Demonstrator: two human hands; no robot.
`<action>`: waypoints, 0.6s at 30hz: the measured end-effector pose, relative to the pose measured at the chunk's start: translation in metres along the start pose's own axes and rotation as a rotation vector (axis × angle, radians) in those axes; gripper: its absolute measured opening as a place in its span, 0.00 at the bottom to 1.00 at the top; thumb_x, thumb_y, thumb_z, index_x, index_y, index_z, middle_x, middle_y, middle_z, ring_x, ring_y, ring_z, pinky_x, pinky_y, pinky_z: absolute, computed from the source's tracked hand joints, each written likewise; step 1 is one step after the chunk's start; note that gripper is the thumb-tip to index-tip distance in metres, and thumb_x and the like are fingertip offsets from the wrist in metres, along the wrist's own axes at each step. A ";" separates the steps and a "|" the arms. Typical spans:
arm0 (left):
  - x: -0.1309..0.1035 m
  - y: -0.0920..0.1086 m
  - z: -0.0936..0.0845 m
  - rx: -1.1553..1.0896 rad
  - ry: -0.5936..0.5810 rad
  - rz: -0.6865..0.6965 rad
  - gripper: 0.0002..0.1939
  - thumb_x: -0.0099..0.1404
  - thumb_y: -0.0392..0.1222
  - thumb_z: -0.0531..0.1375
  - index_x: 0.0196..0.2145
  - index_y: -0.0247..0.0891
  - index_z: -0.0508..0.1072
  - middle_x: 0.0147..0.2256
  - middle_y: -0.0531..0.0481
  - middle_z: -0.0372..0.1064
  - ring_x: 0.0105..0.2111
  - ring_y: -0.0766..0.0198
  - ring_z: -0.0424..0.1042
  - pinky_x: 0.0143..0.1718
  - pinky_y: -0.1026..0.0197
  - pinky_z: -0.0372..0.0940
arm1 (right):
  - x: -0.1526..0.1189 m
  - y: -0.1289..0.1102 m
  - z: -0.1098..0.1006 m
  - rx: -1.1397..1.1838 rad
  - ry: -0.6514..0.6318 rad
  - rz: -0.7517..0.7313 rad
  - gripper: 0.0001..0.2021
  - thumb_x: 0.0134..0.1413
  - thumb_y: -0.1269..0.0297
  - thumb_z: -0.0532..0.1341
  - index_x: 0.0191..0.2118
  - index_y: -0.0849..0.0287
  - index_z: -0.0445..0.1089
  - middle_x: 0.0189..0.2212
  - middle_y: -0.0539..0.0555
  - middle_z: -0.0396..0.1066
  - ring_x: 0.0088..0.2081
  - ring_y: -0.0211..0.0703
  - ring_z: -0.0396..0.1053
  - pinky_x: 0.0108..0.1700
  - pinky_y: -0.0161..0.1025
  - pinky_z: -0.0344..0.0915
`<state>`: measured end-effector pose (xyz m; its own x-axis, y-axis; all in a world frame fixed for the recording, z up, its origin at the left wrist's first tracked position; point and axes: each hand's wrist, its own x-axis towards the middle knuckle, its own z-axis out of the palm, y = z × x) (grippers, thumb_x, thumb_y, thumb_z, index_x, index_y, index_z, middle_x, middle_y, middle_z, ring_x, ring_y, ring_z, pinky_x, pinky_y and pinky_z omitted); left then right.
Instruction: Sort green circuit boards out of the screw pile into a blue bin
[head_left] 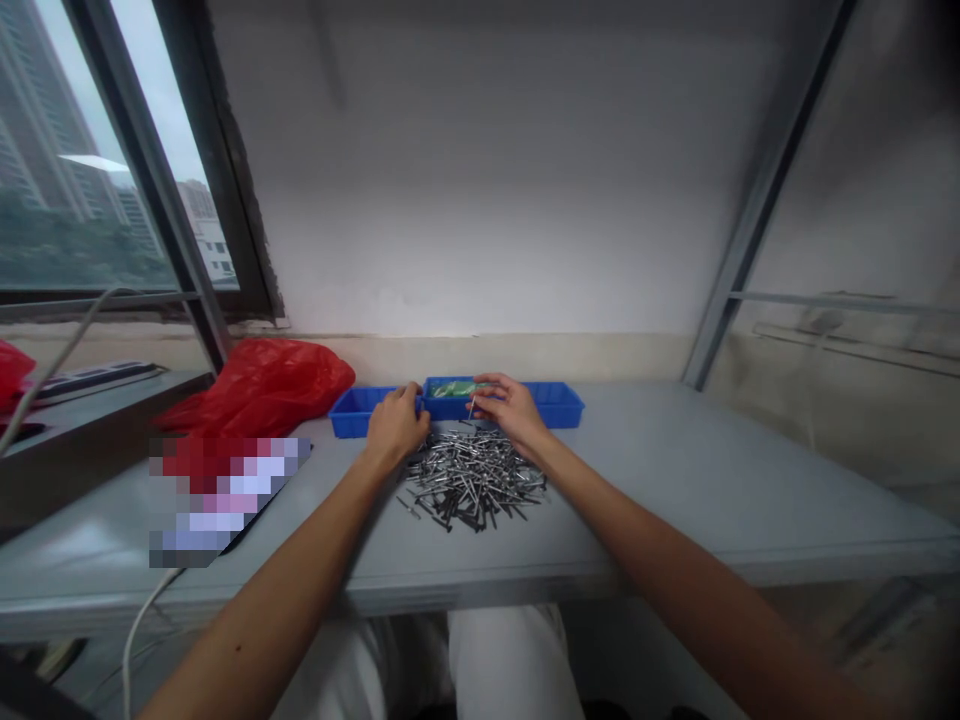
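Note:
A heap of blind rivets (476,480), silver with dark ends, lies on the grey table in front of me. Above its far edge my right hand (514,408) pinches a single rivet (472,408) between thumb and fingers, held roughly upright. My left hand (400,422) is at the heap's far left side, against the left blue tray (349,425). Its fingers are curled, and what they hold, if anything, is hidden. Behind my hands stand a middle blue tray (446,408) with a green packet (454,388) in it and a right blue tray (562,412).
A crumpled red plastic bag (277,385) lies left of the trays. Nearer me is a blurred-out flat object (240,500) with a white cable (142,625) by it. Metal frame posts (739,240) rise at both sides, and a wall stands behind the table.

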<state>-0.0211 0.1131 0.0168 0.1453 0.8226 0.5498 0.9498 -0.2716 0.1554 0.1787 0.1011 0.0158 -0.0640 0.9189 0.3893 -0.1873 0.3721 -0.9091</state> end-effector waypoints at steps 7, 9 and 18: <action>-0.002 0.009 -0.007 -0.038 0.080 0.045 0.18 0.60 0.38 0.55 0.49 0.38 0.66 0.49 0.40 0.69 0.52 0.47 0.64 0.48 0.46 0.58 | 0.002 0.004 0.000 0.005 0.004 0.003 0.13 0.43 0.68 0.67 0.40 0.57 0.75 0.31 0.51 0.71 0.30 0.36 0.67 0.31 0.35 0.66; -0.004 0.017 -0.010 -0.099 0.120 0.158 0.16 0.60 0.38 0.55 0.47 0.39 0.67 0.49 0.42 0.69 0.52 0.48 0.62 0.48 0.46 0.57 | 0.003 0.004 0.000 0.039 0.014 0.029 0.11 0.42 0.67 0.68 0.37 0.57 0.76 0.31 0.52 0.73 0.31 0.37 0.68 0.32 0.36 0.66; -0.011 0.035 -0.009 -0.341 0.037 0.396 0.04 0.63 0.42 0.58 0.35 0.41 0.71 0.39 0.50 0.73 0.45 0.51 0.63 0.45 0.49 0.54 | 0.006 0.005 -0.001 0.183 0.091 0.035 0.07 0.40 0.70 0.69 0.31 0.58 0.77 0.32 0.54 0.76 0.33 0.40 0.71 0.37 0.39 0.70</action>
<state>0.0081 0.0907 0.0235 0.4588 0.6073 0.6486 0.6789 -0.7105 0.1850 0.1783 0.1087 0.0137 0.0134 0.9420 0.3353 -0.3623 0.3171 -0.8764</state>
